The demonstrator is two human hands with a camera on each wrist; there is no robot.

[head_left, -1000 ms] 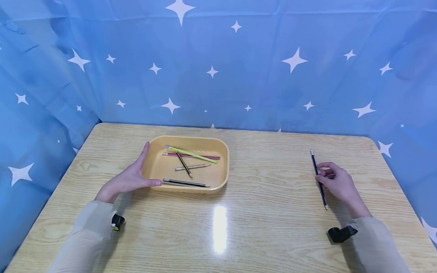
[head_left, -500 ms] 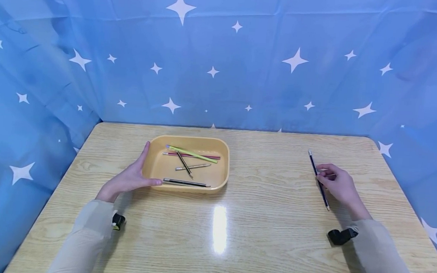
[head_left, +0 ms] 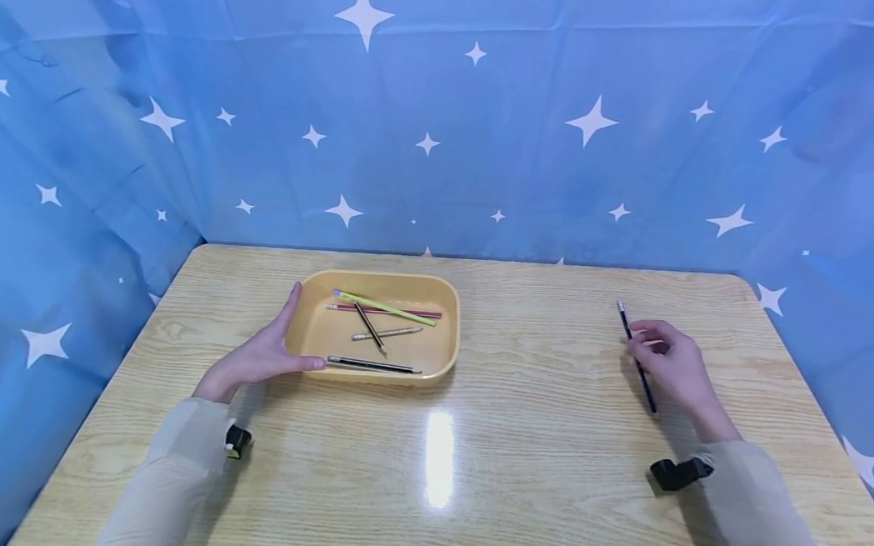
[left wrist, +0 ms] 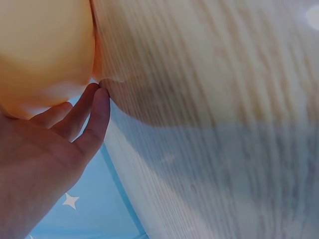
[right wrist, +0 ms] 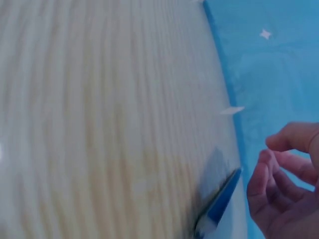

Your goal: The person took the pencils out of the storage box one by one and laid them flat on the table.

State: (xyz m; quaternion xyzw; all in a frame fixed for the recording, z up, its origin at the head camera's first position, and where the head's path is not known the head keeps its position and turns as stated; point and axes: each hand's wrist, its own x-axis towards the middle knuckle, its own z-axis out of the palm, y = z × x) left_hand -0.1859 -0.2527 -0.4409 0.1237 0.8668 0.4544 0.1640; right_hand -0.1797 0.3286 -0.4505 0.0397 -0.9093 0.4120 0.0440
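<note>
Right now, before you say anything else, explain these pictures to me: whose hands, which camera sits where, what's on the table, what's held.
There is no machine: these are a person's two bare hands. The wide picture comes from a camera on the head, looking forward and down; the two closer ones come from cameras worn on each wrist.

On the wooden table is a yellow-orange tray with several pencils inside. Blue cloth with white stars hangs behind.

The left hand is spread against the tray's left end, thumb at the near rim. The right hand seems to pinch a dark pencil outside the tray; the head view shows this best, as the wrist view leaves the grip unclear.
</note>
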